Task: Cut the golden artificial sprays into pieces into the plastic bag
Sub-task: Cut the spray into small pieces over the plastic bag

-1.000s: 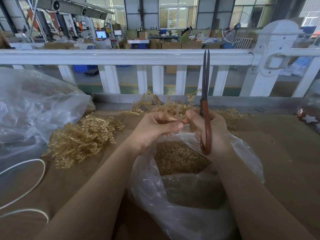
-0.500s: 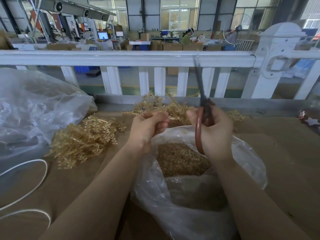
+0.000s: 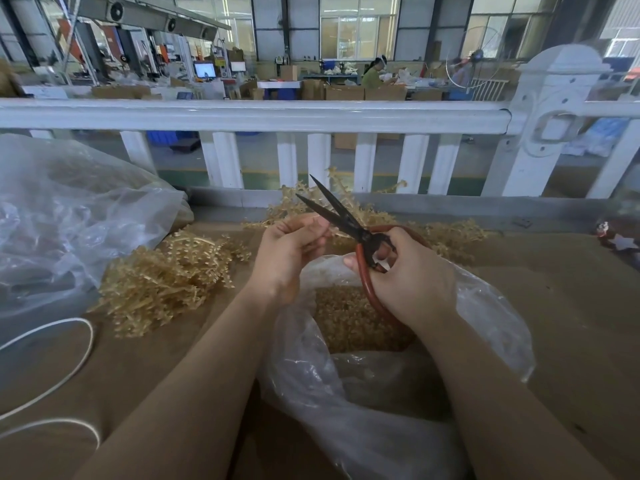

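Our right hand (image 3: 412, 275) grips the red-handled scissors (image 3: 349, 223), blades parted; our left hand (image 3: 289, 249) pinches a golden spray (image 3: 311, 220) at the blades, above the open plastic bag (image 3: 346, 393) of cut pieces at the table's (image 3: 571, 306) near edge. More sprays (image 3: 166, 278) lie heaped toward its left side.

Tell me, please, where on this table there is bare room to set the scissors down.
The brown table lies bare right of the open plastic bag, up to the small star ornament. Another bare patch sits front left, between the white cord and the left forearm. The spray pile and the large bag crowd the left.
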`<state>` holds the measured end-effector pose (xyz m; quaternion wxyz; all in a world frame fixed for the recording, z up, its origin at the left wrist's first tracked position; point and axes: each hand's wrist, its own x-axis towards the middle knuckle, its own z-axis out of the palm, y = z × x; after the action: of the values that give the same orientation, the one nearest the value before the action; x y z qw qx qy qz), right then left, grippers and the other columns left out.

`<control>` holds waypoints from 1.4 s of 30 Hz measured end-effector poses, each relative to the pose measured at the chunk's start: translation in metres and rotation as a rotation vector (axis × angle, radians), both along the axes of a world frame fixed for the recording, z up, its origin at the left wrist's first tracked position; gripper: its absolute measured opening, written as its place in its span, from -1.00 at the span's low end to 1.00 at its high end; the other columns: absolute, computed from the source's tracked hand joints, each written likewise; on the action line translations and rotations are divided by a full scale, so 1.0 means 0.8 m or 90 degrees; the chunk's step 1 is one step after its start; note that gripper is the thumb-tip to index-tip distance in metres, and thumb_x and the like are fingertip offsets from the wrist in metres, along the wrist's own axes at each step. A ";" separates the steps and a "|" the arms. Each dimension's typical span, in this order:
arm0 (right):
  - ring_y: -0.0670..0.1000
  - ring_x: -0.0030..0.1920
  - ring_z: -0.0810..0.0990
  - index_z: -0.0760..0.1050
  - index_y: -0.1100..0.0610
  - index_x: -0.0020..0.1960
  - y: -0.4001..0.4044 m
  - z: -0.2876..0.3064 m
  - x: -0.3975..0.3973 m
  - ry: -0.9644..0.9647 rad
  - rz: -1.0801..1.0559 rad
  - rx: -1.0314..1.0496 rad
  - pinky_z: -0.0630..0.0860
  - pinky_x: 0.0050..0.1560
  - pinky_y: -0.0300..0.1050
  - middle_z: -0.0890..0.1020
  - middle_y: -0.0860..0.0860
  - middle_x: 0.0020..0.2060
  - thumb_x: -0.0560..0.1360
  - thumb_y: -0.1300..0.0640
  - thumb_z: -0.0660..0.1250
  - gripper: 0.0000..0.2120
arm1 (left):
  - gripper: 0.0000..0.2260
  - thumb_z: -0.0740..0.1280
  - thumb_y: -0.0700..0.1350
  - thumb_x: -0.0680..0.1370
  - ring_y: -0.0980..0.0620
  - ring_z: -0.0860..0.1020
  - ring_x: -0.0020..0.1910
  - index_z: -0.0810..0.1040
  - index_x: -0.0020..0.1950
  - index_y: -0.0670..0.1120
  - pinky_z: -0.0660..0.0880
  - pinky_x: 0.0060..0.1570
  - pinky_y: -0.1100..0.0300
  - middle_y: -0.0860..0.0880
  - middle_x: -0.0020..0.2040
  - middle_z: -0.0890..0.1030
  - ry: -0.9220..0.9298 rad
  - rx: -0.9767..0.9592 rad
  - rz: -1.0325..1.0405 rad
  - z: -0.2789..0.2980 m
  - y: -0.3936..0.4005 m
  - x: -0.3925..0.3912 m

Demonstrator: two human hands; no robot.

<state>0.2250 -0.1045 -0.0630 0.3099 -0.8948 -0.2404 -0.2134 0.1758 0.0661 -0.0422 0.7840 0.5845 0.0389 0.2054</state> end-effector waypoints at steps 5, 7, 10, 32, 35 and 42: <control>-0.13 -0.10 0.56 0.43 -0.14 0.08 0.001 -0.001 0.001 0.023 0.003 -0.029 0.51 -0.23 -0.14 0.53 -0.28 -0.13 0.36 -0.56 0.22 -0.44 | -0.75 0.30 -0.33 0.57 0.17 0.59 -0.29 0.57 -0.26 -0.07 0.47 -0.09 0.22 0.08 -0.33 0.63 -0.031 -0.012 -0.015 -0.002 0.001 0.001; -0.12 -0.10 0.56 0.42 -0.11 0.06 0.001 0.000 0.002 0.023 0.001 -0.038 0.47 -0.25 -0.16 0.53 -0.26 -0.13 0.35 -0.56 0.21 -0.43 | -0.66 0.29 -0.33 0.58 0.16 0.60 -0.25 0.62 -0.32 -0.02 0.48 -0.07 0.22 0.08 -0.31 0.64 -0.038 -0.006 -0.035 -0.002 0.001 0.002; -0.11 -0.09 0.57 0.42 -0.08 0.06 0.001 0.000 0.002 0.018 0.001 -0.049 0.46 -0.25 -0.16 0.55 -0.25 -0.09 0.35 -0.56 0.19 -0.40 | -0.66 0.28 -0.33 0.58 0.13 0.60 -0.21 0.62 -0.32 -0.02 0.49 -0.06 0.22 0.05 -0.27 0.66 -0.045 -0.011 -0.054 -0.002 0.001 0.002; -0.17 -0.22 0.45 0.36 -0.12 -0.06 0.003 0.006 -0.008 -0.023 -0.030 -0.047 0.22 -0.38 -0.34 0.49 -0.28 -0.18 0.25 -0.62 0.02 -0.38 | -0.89 0.30 -0.33 0.56 0.20 0.59 -0.27 0.58 -0.09 -0.17 0.51 -0.17 0.35 0.06 -0.29 0.66 -0.070 -0.005 -0.013 0.002 -0.002 0.001; -0.17 -0.25 0.45 0.38 -0.12 -0.07 0.003 0.005 -0.008 -0.025 -0.033 -0.049 0.25 -0.37 -0.33 0.49 -0.28 -0.21 0.25 -0.63 0.02 -0.37 | -0.90 0.30 -0.31 0.57 0.19 0.59 -0.26 0.58 -0.09 -0.16 0.51 -0.14 0.32 0.07 -0.29 0.66 -0.065 -0.011 -0.023 0.002 -0.001 0.000; -0.16 -0.29 0.44 0.37 -0.11 -0.05 0.004 0.005 -0.004 -0.019 -0.047 -0.053 0.35 -0.36 -0.24 0.46 -0.28 -0.25 0.22 -0.65 -0.02 -0.32 | -0.85 0.32 -0.29 0.57 0.18 0.60 -0.25 0.65 -0.12 -0.11 0.51 -0.15 0.33 0.06 -0.26 0.67 -0.070 -0.016 -0.025 0.003 -0.002 -0.001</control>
<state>0.2218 -0.1016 -0.0590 0.2606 -0.9120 -0.2205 -0.2276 0.1750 0.0647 -0.0397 0.7961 0.5632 -0.0133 0.2209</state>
